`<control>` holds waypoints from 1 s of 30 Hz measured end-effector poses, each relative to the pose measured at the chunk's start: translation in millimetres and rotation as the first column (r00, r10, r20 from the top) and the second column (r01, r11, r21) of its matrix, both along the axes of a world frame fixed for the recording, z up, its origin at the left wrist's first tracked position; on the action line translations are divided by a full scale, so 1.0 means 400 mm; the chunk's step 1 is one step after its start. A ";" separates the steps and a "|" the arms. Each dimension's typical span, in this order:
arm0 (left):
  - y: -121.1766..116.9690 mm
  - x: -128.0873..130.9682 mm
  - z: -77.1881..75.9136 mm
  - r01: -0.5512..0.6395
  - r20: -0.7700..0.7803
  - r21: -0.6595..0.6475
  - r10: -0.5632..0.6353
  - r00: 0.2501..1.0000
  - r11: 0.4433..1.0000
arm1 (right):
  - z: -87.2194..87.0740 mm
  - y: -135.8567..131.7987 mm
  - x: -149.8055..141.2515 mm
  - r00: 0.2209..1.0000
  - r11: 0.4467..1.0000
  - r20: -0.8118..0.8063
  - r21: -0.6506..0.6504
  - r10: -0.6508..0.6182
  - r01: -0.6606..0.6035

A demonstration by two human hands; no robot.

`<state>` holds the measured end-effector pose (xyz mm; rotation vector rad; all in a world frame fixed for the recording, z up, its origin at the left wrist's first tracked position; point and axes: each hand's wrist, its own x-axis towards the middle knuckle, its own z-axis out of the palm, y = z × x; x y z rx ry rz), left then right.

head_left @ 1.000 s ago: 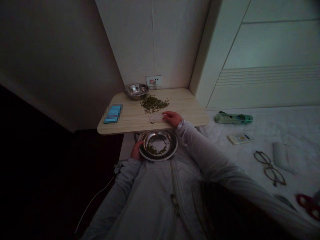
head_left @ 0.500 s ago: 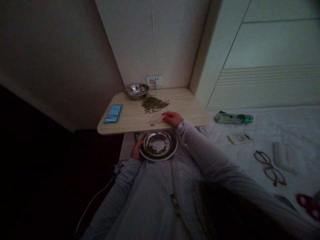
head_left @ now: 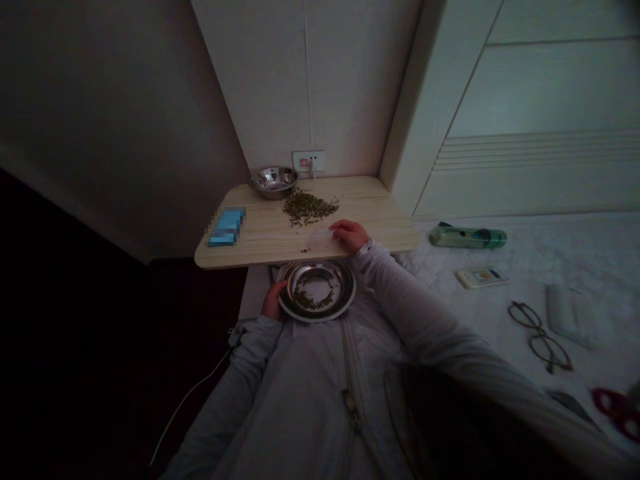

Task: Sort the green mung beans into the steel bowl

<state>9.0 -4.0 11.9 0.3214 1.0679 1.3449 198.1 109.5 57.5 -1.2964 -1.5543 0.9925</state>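
Observation:
My left hand [head_left: 275,301] grips the left rim of a steel bowl [head_left: 345,301], held just below the table's front edge. Small green grains, perhaps mung beans [head_left: 311,301], lie along the near side of its bottom. Over the table, my right hand [head_left: 350,236] pinches a clear, thin plastic piece [head_left: 319,239], its outline too faint to name exactly. A few loose grains [head_left: 304,251] lie by the front edge near it. Farther back, a spread pile of the same green grains [head_left: 307,207] covers part of the wooden table [head_left: 375,207].
A second steel bowl [head_left: 273,183] stands at the table's back left, a blue packet [head_left: 227,227] at its left. A socket [head_left: 308,161] is on the wall behind. On the bed right lie a green bottle [head_left: 467,236], a phone-like device [head_left: 481,277], glasses [head_left: 540,337] and red-handled scissors [head_left: 615,410].
My right hand has shifted slightly right with the clear plastic piece. The left hand and its bowl stay in place.

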 end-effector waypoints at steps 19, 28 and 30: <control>-0.001 0.001 0.003 -0.016 0.002 -0.012 0.016 1.000 1.000 | -0.009 0.010 0.002 0.998 0.998 0.016 0.041 -0.053 0.053; -0.002 0.003 0.012 -0.023 0.022 -0.001 0.023 0.999 1.000 | -0.011 0.012 0.003 0.999 0.998 -0.001 0.047 -0.041 0.041; -0.002 0.004 0.014 -0.020 0.032 -0.002 0.020 0.999 1.000 | -0.013 0.014 0.003 0.999 0.998 0.001 0.045 -0.044 0.044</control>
